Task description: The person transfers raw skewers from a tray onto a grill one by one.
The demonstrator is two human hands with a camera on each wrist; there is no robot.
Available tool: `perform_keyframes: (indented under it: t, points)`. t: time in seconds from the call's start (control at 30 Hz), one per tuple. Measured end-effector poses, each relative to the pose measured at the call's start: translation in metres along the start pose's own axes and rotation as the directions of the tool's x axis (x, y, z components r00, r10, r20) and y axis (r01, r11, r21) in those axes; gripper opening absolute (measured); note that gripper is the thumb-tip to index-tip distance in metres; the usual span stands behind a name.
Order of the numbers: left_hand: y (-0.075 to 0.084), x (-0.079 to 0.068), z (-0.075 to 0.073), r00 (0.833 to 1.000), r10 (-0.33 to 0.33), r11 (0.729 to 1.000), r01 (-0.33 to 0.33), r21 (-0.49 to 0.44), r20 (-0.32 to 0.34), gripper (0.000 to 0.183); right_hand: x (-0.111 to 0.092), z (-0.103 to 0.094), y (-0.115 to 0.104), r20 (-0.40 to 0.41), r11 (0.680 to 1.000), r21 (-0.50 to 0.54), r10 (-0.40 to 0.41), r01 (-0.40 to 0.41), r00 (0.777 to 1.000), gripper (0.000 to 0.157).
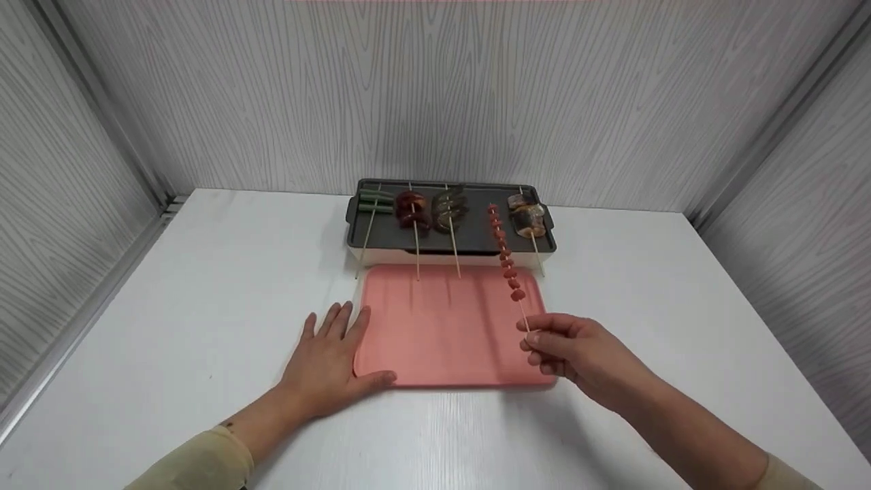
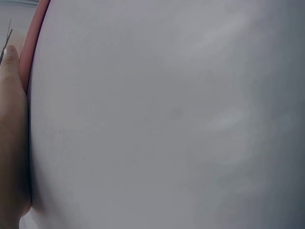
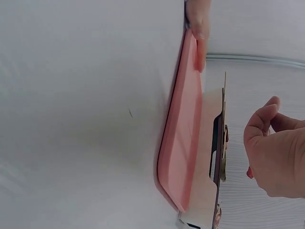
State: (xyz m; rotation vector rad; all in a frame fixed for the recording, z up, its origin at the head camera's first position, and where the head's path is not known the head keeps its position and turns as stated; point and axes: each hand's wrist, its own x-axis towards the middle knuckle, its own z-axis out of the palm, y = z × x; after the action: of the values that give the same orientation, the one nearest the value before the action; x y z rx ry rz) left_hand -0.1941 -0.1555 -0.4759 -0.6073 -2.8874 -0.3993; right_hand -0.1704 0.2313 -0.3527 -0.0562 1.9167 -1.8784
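My right hand (image 1: 571,350) pinches the bare end of a thin wooden skewer threaded with several small red pieces (image 1: 505,255). The skewer slants up and away, over the right part of the pink tray (image 1: 449,340), its tip overlapping the dark grill plate (image 1: 480,235) in the head view. My left hand (image 1: 330,367) lies with fingers spread at the tray's left front corner, its thumb along the front rim. In the right wrist view, my right hand (image 3: 276,148) hides most of the skewer, with a bit of red showing below it.
On the grill plate lie skewers of green sticks (image 1: 375,201), dark red pieces (image 1: 412,212), dark green-brown slices (image 1: 450,209) and browned chunks (image 1: 528,219). Their handles overhang its front edge. A white table (image 1: 265,252) lies beneath, with grey wood-grain panels (image 1: 435,88) behind and at both sides.
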Motion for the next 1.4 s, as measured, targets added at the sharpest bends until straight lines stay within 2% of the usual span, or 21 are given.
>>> perform_keyframes:
  t: [0.27, 0.47, 0.67, 0.77, 1.0, 1.4]
  points:
    - [0.0, -0.001, 0.002, 1.0, 0.003, 1.0, -0.003, -0.009, -0.004, 0.115, 0.043, 0.001, -0.013, -0.095, 1.0, 0.021, -0.003, 0.005, 0.996, 0.032]
    - [-0.001, -0.001, 0.002, 1.0, 0.0, 1.0, 0.0, -0.013, -0.001, 0.115, 0.074, 0.002, -0.02, -0.127, 1.0, 0.012, -0.016, 0.018, 0.992, 0.033]
    - [-0.001, -0.001, 0.0, 1.0, -0.007, 1.0, 0.007, -0.003, 0.009, 0.115, 0.097, 0.001, -0.02, -0.167, 1.0, 0.011, 0.009, -0.008, 0.986, 0.025]
    - [-0.001, -0.001, 0.0, 1.0, -0.008, 1.0, 0.008, 0.0, 0.014, 0.115, 0.104, -0.001, -0.018, -0.178, 1.0, 0.015, 0.022, -0.019, 0.984, 0.025]
    - [0.0, 0.0, 0.0, 1.0, -0.005, 1.0, 0.005, 0.003, 0.007, 0.115, 0.115, -0.003, -0.015, -0.198, 0.999, 0.021, 0.028, -0.025, 0.98, 0.035]
    - [-0.002, 0.0, 0.002, 1.0, -0.006, 1.0, 0.006, 0.003, 0.007, 0.116, 0.127, -0.001, -0.013, -0.204, 0.999, 0.028, 0.027, -0.022, 0.978, 0.032]
